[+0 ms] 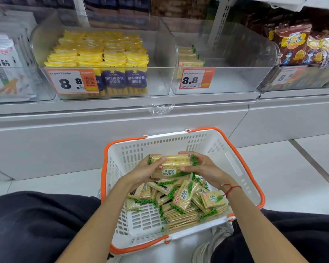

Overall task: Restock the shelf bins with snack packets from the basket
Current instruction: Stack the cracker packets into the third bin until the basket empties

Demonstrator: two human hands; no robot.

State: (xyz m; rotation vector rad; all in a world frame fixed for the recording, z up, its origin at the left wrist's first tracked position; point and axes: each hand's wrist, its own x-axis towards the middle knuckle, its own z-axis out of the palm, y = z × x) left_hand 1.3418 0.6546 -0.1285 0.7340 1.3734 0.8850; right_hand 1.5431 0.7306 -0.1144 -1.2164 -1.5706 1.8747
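- Midway through the restock, by the look of it: clear bin [224,80] behind the 8.8 price tag [196,79] carrying only a short row of cracker packets [189,56] at its left wall, most of its floor bare.
- Plenty left to move: loose heap of cracker packets [186,198] lying in the white basket [234,162] with orange handles, basket sitting on the floor between the knees, just below the shelf.
- Part of the basket floor showing bare at the near left, so judged partly emptied already.
- In hand now: a small stack of packets [170,166] lifted just above the heap, not yet at the bin.
- Left hand [142,172] grip clenched around the left end of that stack, fingers wrapped over its top.
- Right hand [203,168] grip grasping the stack's right end, thumb and fingers pinching it.
- Neighbouring bin [160,54] to the left packed with yellow packets [99,52] in four rows; apparently nothing to add there.
- Counts: two hands, one basket, two 8.8 tags plainly legible, one near-empty bin, one full bin.
- Row in the near-empty bin: about five packets, edges too fine to fix exactly.
- Heap in the basket: a couple of dozen at a guess; overlapping, so uncountable.
- Stack in hand: several packets, number not readable.
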